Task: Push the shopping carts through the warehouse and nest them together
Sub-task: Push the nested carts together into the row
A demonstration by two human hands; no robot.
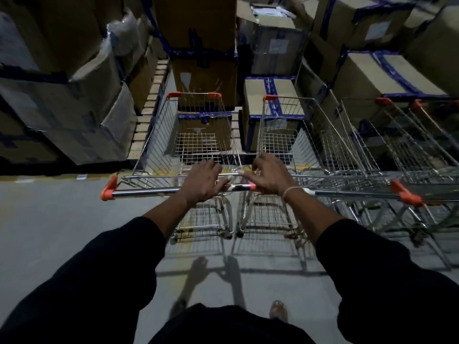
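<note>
Hands on chrome wire carts (198, 135)

Your left cart (196, 135) stands just beside the right cart (298, 135), more carts (397, 145) nested to its right. Stacked boxes (270, 110) sit ahead of them.

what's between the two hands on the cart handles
In the head view, between the left hand and the right hand lies the orange end cap of the left cart's handle bar.
</note>
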